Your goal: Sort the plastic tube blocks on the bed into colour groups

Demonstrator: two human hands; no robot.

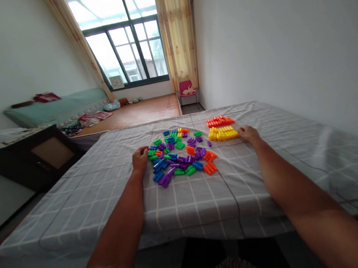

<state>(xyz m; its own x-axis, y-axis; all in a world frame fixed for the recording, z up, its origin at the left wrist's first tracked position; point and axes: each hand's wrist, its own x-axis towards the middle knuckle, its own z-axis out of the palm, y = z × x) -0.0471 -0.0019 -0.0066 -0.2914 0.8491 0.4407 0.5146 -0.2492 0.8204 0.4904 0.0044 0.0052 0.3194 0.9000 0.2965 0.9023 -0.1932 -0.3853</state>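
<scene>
On the bed's checked sheet lies a loose spread of small ridged plastic pieces, among them purple pieces (181, 159), green pieces (179, 172), blue pieces (159, 164) and orange pieces (210, 167). My left hand (140, 157) rests at the spread's left edge with curled fingers, beside green pieces; what its fingertips hold, if anything, is hidden. To the right, yellow pieces (223, 133) are gathered in a tight stack. My right hand (249, 133) is closed at the stack's right end, its fingertips against a yellow piece. Just behind sits a similar group of red-orange pieces (220, 121).
The grey checked sheet (189, 202) hangs over the near edge. A dark cabinet (44, 158) stands at the left. Further back are a second bed with a brown mat (147, 107), a pink chair (187, 87) and a window (125, 44). A white wall (267, 47) runs along the right.
</scene>
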